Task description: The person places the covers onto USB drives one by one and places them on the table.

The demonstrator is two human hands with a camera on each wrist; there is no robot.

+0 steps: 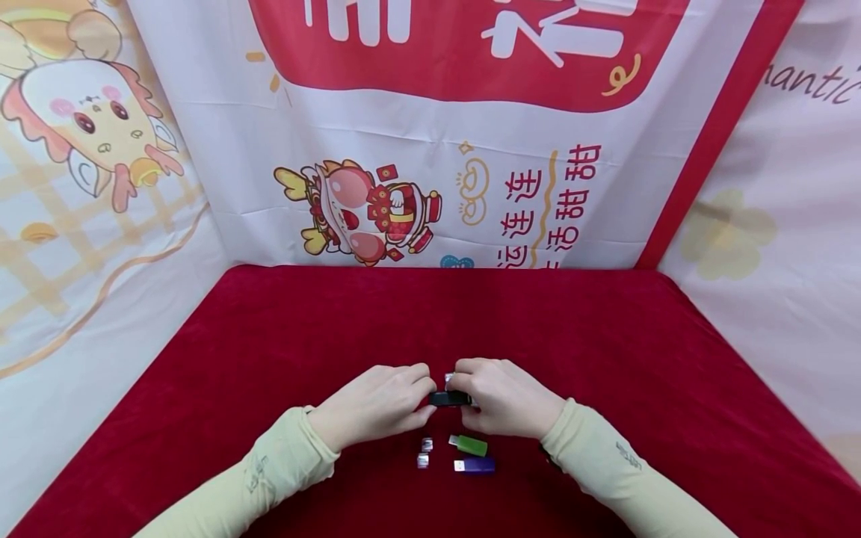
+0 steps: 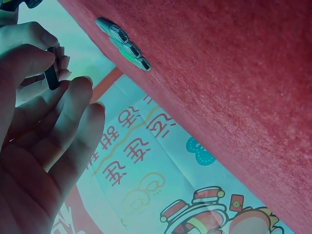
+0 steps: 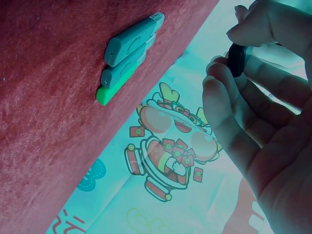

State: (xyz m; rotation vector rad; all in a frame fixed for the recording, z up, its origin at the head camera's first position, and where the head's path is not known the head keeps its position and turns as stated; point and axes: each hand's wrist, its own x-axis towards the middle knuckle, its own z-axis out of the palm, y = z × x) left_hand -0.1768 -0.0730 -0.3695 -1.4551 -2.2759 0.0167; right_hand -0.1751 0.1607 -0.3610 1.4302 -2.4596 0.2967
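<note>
One black USB stick (image 1: 445,399) sat pinched between the fingers (image 2: 29,61) of left hand (image 1: 378,402) and right hand (image 1: 506,397), presumably for steadiness; a green USB stick (image 1: 472,446) lay at five o'clock.

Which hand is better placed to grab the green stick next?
Probably the right hand: it looks nearer the green stick than the left hand. Both hold the black stick, so it must let go first.

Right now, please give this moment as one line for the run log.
left hand: grips black object | right hand: grips same black object | on red cloth: green USB stick, purple USB stick
</note>
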